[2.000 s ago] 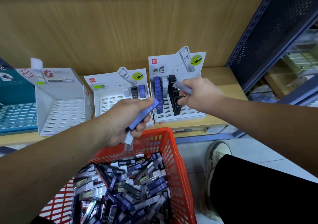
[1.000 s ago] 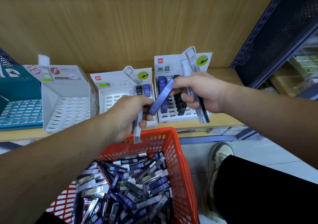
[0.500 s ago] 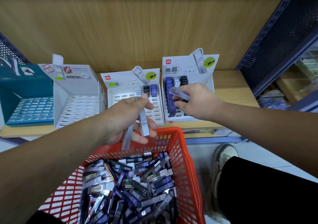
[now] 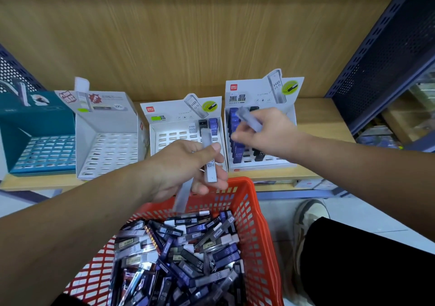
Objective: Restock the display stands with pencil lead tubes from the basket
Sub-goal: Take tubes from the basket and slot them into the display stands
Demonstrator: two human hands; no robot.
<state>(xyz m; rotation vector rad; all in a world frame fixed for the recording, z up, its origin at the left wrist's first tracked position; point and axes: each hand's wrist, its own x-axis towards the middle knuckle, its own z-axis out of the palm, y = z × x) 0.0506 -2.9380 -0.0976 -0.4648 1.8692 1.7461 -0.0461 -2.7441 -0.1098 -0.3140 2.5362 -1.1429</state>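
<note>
Your right hand [image 4: 268, 135] pinches a grey tube [image 4: 250, 120] over the right stand [image 4: 249, 89]; your left hand [image 4: 181, 167] grips two tubes [image 4: 207, 138] above the basket [image 4: 257, 214].

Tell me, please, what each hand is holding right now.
Left hand: holding a clear HB lead tube and a second clear tube.
Right hand: holding one clear lead tube.

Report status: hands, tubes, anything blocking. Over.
Left hand grips two clear tubes above the basket. Right hand pinches one frosted tube over the right stand. Nothing seen blocking its slots.
</note>
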